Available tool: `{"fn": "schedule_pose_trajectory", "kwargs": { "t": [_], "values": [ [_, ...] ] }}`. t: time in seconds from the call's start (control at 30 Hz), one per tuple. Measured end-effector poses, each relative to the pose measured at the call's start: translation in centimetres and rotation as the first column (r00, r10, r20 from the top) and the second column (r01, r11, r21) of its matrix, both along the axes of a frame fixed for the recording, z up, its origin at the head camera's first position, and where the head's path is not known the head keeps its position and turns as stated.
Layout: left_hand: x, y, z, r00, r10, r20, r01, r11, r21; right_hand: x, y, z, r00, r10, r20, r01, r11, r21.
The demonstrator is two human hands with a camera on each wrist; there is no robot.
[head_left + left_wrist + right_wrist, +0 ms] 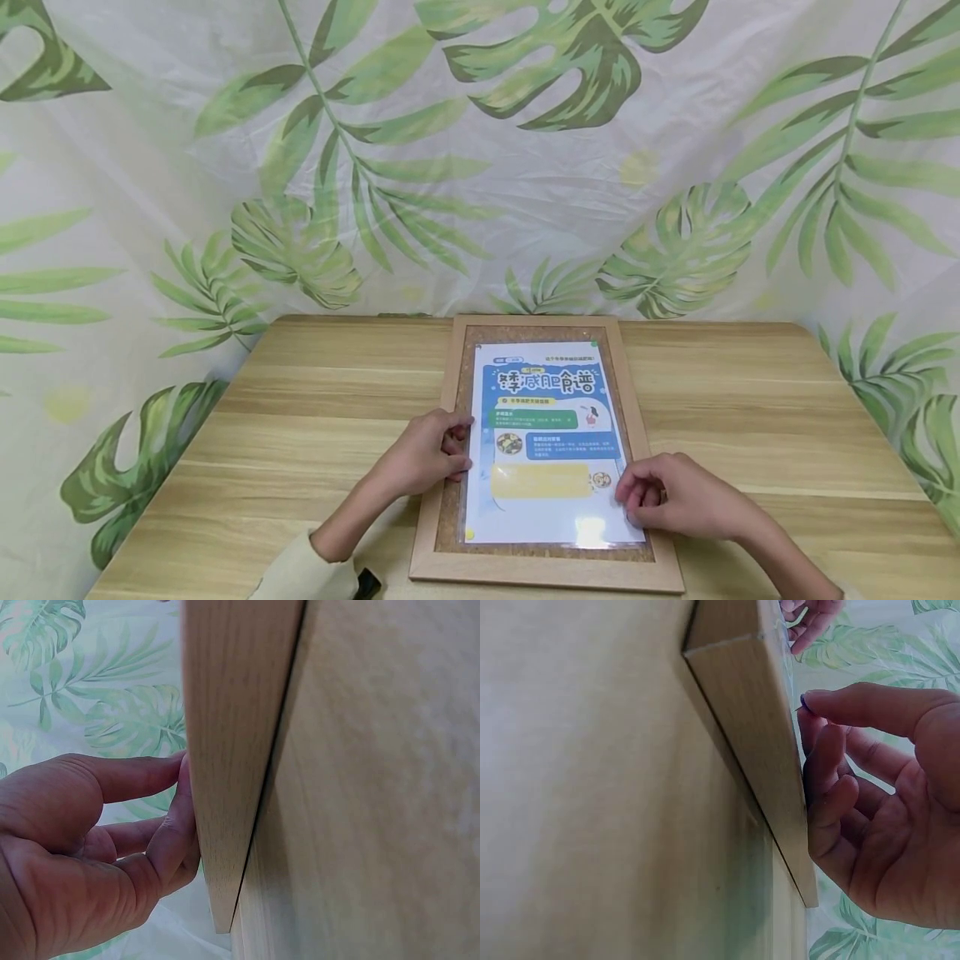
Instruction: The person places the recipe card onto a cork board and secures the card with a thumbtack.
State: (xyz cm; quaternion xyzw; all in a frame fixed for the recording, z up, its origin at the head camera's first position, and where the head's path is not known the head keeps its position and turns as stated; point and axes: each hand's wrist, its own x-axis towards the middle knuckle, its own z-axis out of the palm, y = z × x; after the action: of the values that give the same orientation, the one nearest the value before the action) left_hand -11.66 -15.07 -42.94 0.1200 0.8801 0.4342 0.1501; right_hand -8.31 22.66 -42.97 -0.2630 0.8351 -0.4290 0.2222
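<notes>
A laminated poster [555,521] with a blue heading and coloured text boxes lies on a wood-framed cork board [480,550]. A green thumbtack [594,342] sits at its top right corner, a yellow thumbtack [470,534] at its bottom left. My left hand [420,454] rests at the poster's left edge, thumb and forefinger spaced apart along it. Near the lower right edge, my right hand [678,497] pinches a small blue thumbtack [805,702] between thumb and forefinger. Its point shows in the right wrist view; its other fingers are curled by the board.
The board stands on a wooden table [765,417], its far end close to a leaf-patterned curtain [525,192]. A small black object [367,583] shows beside the left sleeve [307,573] at the near edge of view.
</notes>
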Motion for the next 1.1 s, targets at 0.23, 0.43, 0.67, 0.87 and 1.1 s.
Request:
{"fn": "schedule_pose_trajectory", "kwargs": {
  "t": [0.23,0.43,0.67,0.87,1.1],
  "values": [
    [0.0,0.0,0.1,1.0,0.001,-0.008,-0.001,1.0,-0.002,1.0,0.5,-0.4,0.999,0.032,-0.005,-0.032,0.999,-0.03],
    [0.1,-0.1,0.2,1.0,0.004,-0.007,-0.004,1.0,0.007,1.3,0.3,-0.4,1.0,0.019,0.008,-0.019,1.0,-0.025],
    [0.1,-0.1,0.1,1.0,-0.003,-0.012,0.003,1.0,-0.002,1.5,0.2,-0.3,0.998,-0.062,0.014,0.061,0.997,0.04],
    [0.0,0.0,0.0,1.0,-0.004,0.0,0.004,1.0,-0.001,1.6,0.3,-0.4,0.997,-0.077,0.001,0.077,0.996,0.05],
    [0.0,0.0,0.0,1.0,0.006,-0.005,-0.006,1.0,-0.01,1.4,0.0,-0.4,0.996,-0.085,-0.026,0.087,0.995,0.054]
  ]
}}
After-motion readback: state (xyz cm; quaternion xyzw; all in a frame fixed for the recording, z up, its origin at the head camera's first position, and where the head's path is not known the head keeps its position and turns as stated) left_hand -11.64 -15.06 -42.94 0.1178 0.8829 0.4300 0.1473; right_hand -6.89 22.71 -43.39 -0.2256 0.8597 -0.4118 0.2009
